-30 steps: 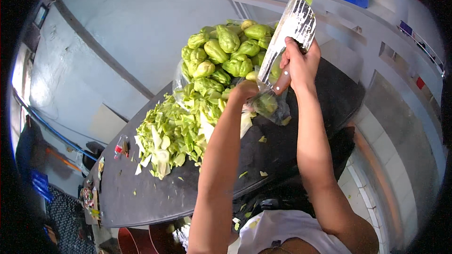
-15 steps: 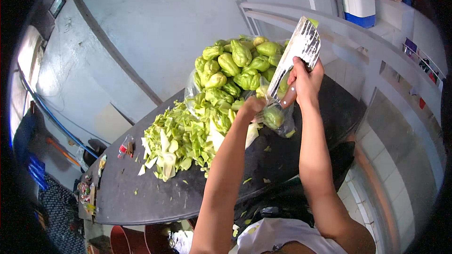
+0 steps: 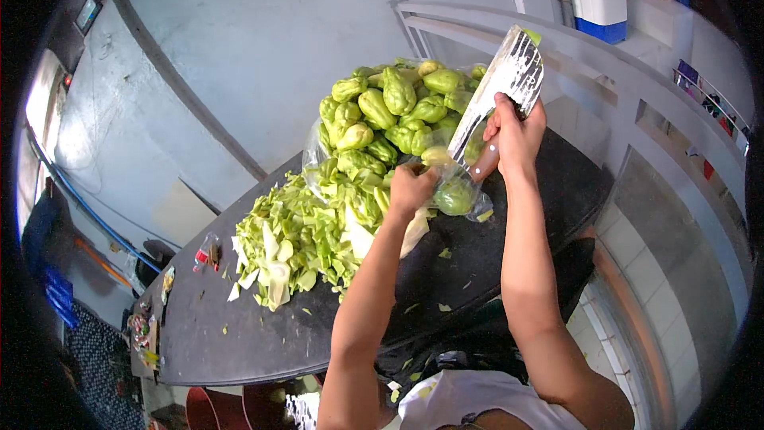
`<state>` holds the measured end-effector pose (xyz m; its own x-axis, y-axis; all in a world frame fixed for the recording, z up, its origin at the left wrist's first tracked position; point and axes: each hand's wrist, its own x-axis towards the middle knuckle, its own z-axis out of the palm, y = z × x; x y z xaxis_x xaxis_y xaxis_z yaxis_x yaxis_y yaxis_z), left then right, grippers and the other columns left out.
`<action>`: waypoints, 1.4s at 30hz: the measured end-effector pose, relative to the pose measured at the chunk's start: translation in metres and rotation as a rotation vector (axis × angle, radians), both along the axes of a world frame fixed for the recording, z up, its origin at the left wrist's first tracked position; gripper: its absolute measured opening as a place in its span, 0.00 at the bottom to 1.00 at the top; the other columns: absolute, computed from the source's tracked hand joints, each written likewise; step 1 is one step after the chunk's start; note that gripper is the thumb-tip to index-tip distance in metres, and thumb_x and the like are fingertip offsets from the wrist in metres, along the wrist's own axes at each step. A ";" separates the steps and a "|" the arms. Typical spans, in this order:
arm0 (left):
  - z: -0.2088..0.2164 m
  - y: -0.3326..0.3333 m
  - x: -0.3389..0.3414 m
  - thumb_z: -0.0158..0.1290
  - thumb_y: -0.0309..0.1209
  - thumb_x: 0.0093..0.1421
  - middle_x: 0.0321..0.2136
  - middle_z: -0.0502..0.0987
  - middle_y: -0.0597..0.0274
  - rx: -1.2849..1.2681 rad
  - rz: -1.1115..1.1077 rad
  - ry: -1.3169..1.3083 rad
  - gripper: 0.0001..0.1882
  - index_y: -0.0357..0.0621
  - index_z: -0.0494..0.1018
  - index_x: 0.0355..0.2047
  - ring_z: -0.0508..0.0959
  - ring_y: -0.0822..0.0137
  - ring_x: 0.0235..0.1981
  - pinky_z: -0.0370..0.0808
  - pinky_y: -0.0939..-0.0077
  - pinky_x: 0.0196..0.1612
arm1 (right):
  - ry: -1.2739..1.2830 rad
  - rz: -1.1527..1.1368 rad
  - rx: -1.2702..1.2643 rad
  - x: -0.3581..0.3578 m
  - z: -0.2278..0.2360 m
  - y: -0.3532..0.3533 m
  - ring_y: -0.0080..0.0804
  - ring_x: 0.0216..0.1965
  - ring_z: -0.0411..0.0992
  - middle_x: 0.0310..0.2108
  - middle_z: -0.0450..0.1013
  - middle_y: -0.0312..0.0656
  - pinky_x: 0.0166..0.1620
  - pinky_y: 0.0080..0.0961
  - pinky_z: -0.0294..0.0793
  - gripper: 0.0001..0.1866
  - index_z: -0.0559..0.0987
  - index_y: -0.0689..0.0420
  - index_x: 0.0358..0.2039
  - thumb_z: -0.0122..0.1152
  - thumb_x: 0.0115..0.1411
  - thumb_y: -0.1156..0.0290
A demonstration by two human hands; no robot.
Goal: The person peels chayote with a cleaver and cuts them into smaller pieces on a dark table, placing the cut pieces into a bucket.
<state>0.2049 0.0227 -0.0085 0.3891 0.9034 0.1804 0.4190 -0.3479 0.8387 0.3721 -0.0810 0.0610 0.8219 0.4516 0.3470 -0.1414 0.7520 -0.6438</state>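
My right hand is wrapped round a wide-bladed knife with a brown riveted handle. Its blade points up, streaked white, and a bit of green sticks at the tip. My left hand is closed on the clear plastic bag, though its fingertips are partly hidden. Inside the bag, between my hands, shows a green chayote. Just beyond lies a heap of whole chayotes, partly in clear plastic. Left of my left forearm spreads a pile of cut chayote pieces.
Everything rests on a dark table with a curved edge. A small plastic bottle lies on its left side. A grey railing runs along the right. Behind stands a white and blue cooler. Reddish-brown containers stand below the front edge.
My left hand has shifted slightly left, and the chayote in the bag shows more fully. My right hand holds the knife nearly as before. The whole view has shifted a little.
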 end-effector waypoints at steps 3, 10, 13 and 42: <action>0.014 -0.003 -0.019 0.63 0.33 0.48 0.29 0.82 0.48 0.134 -0.058 0.020 0.21 0.26 0.77 0.38 0.82 0.62 0.31 0.76 0.68 0.37 | 0.001 0.009 0.007 -0.002 -0.001 0.001 0.22 0.13 0.62 0.16 0.63 0.34 0.17 0.24 0.64 0.04 0.70 0.60 0.34 0.57 0.62 0.79; 0.014 0.003 -0.034 0.61 0.25 0.53 0.30 0.82 0.49 -0.015 -0.006 -0.235 0.21 0.23 0.73 0.45 0.80 0.68 0.28 0.76 0.74 0.31 | -0.011 0.017 -0.006 -0.006 0.000 0.003 0.21 0.13 0.62 0.16 0.63 0.34 0.17 0.24 0.64 0.05 0.69 0.60 0.35 0.56 0.62 0.79; 0.022 0.015 -0.043 0.62 0.27 0.54 0.28 0.82 0.51 -0.017 0.040 -0.268 0.22 0.22 0.73 0.45 0.78 0.71 0.26 0.74 0.76 0.28 | -0.005 0.016 -0.008 -0.005 -0.002 0.004 0.21 0.13 0.62 0.16 0.63 0.33 0.17 0.24 0.64 0.04 0.69 0.60 0.35 0.56 0.62 0.79; 0.011 -0.036 -0.231 0.53 0.42 0.64 0.43 0.74 0.58 -0.216 -0.114 -0.995 0.26 0.45 0.62 0.57 0.77 0.66 0.32 0.76 0.72 0.30 | -1.734 -0.485 0.197 -0.189 -0.004 -0.004 0.30 0.22 0.72 0.19 0.64 0.34 0.22 0.26 0.75 0.08 0.69 0.55 0.31 0.59 0.52 0.73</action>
